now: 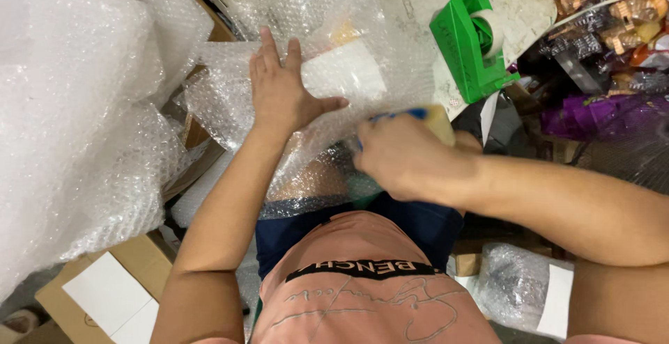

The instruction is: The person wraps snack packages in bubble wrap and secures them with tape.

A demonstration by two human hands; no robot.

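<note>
**packer_q:** Bubble wrap (77, 128) all over the left side, big loose heap of it, with a brown cardboard box (104, 285) showing below it that has white blank labels on top. What's the left hand doing?

**benchview:** left hand (279, 90) lies flat, fingers (268, 48) spread wide open, palm down, pressing on a wrapped parcel (341, 72). It isn't gripping anything, just holding the thing down. The parcel is a whitish block already swaddled in bubble wrap, sitting in front of the person near the edge of the tabletop (418, 3), with the wrap sheet trailing down over their lap.

**packer_q:** And the right one?

**benchview:** right hand (404, 156) is just beside the parcel, lower right of it, curled closed around something with a blue edge and a tan body (428, 118). It's blurred, so I can't tell exactly what it is. Fingers are fully wrapped on it.

**packer_q:** Further right?

**benchview:** green tape dispenser (467, 44) stands on the tabletop with a roll of clear tape in it, apart from both hands. Past that, a pile of shiny packaged goods (613, 30) in gold and purple. Down low on the right there's another bubble-wrapped bundle (523, 285) with a white label.
</note>
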